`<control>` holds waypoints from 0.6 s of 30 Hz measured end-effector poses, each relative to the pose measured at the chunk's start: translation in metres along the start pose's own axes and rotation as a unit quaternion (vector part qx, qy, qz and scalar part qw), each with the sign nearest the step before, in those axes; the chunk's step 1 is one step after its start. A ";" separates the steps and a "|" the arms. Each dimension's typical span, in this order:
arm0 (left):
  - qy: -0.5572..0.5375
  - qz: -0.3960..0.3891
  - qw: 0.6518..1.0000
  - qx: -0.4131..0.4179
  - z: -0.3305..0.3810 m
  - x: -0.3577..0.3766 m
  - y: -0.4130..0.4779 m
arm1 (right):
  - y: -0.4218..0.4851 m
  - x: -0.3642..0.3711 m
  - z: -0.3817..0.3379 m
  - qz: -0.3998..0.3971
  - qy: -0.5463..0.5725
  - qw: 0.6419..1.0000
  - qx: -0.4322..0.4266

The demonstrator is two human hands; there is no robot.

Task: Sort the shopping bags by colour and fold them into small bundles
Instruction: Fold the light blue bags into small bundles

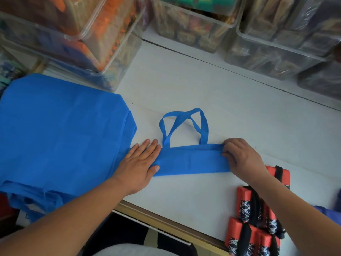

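Observation:
A blue shopping bag (190,160) lies folded into a long narrow strip across the middle of the white table (230,111), its handles (184,124) looping away from me. My left hand (140,163) presses flat on the strip's left end with straight fingers. My right hand (241,157) pinches the strip's right end at the folded edge. A stack of flat blue bags (59,133) lies at the left, hanging over the table's front edge. Several red bundles with black straps (256,218) sit at the front right.
Clear plastic bins (199,21) full of packets line the back of the table; one tall bin (88,39) stands at the back left beside the blue stack. The table's wooden front edge (166,220) runs diagonally near me. A purple item (330,209) shows at the right edge.

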State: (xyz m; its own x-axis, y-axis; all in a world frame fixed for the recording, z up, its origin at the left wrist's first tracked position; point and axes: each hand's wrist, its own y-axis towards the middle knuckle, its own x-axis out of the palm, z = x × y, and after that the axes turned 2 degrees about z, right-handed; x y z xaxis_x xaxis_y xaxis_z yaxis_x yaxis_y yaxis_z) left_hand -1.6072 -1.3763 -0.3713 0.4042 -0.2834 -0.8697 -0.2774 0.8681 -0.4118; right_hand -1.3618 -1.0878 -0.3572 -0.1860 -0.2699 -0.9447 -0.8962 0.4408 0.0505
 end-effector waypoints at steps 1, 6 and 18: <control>0.009 0.001 1.000 -0.002 0.001 0.000 0.000 | 0.002 -0.001 0.000 -0.006 0.001 1.000 0.006; 0.045 0.047 0.998 -0.021 0.008 0.003 -0.007 | 0.014 0.005 0.002 0.026 -0.013 0.998 0.057; 0.076 0.016 0.997 0.005 0.002 0.022 -0.009 | 0.000 0.030 -0.013 -0.106 -0.101 0.959 0.242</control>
State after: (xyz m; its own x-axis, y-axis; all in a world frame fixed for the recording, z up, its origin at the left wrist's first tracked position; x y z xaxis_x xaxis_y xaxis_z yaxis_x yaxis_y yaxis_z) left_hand -1.5941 -1.3892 -0.3860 0.2585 -0.3130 -0.9139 -0.2797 0.8813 -0.3809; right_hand -1.3719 -1.1068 -0.3812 0.1060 -0.2479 -0.9630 -0.6040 0.7533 -0.2604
